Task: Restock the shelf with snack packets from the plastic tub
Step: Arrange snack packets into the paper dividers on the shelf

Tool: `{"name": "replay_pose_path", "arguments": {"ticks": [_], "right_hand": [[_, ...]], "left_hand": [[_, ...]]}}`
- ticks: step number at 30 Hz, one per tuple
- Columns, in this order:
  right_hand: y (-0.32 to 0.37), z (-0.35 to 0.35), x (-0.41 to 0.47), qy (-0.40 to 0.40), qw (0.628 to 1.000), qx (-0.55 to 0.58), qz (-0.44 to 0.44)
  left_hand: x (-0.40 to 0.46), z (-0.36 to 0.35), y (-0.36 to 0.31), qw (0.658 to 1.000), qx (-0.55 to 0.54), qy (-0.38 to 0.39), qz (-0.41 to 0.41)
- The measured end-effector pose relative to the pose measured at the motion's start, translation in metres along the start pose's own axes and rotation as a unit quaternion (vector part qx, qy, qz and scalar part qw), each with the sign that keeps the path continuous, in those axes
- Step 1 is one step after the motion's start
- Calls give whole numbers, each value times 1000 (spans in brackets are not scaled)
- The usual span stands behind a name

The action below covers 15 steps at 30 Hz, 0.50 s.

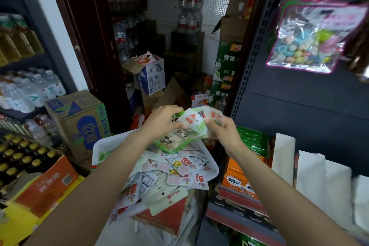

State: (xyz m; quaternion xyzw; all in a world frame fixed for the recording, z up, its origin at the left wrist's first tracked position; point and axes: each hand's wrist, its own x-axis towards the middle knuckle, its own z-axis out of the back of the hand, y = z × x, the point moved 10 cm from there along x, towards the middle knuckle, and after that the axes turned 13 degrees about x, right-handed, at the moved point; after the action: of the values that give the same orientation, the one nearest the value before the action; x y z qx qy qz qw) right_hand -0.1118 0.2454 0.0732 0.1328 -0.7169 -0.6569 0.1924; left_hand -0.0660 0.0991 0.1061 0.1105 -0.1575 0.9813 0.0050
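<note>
We see both hands raised over the white plastic tub (pixel 99 146), together working one bunch of snack packets (pixel 196 121) held just above the heap inside it. The left hand (pixel 163 121) curls its fingers round the bunch from 9 o'clock, the right hand (pixel 223 133) pinches it from 3 o'clock, and the two hands sit close together with only the packets between them. The held packets are pale white and green with small red label patches; the writing on them is too blurred for us to read. Under the hands, at 6 o'clock, the tub brims with loose packets (pixel 183 166) printed in red characters with a yellow cartoon figure (some lie face down, showing a nutrition panel). Below those lies a red and cream hanger card (pixel 169 205) carrying red brush script. At 3 o'clock stands the dark shelf (pixel 299 106), its lower tier holding orange packs (pixel 237 179) and green packs (pixel 253 142), with white sheets (pixel 311 170) beside them. At 1 o'clock a clear pink-edged bag of pastel sweets (pixel 311 36) hangs on the shelf's back panel. At 9 o'clock sits a cardboard carton (pixel 79 122) with blue and green print, and at 10 o'clock wrapped water bottles (pixel 34 90). At 12 o'clock more bottled water (pixel 190 6) is stacked high.
</note>
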Motion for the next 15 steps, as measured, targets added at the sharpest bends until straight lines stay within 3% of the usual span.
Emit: {"name": "replay_pose_path", "arguments": {"ticks": [3, 6, 10, 15], "right_hand": [[7, 33, -4, -45, 996, 83, -1], [8, 66, -18, -66, 979, 193, -26], [-10, 111, -49, -70, 988, 113, -82], [-12, 226, -103, -209, 970, 108, -60]], "left_hand": [[13, 3, -22, 1000, -12, 7, -3], [27, -9, -47, 992, -120, 25, 29], [36, -48, -114, 953, -298, 27, 50], [37, -136, -205, 896, -423, 67, 113]]}}
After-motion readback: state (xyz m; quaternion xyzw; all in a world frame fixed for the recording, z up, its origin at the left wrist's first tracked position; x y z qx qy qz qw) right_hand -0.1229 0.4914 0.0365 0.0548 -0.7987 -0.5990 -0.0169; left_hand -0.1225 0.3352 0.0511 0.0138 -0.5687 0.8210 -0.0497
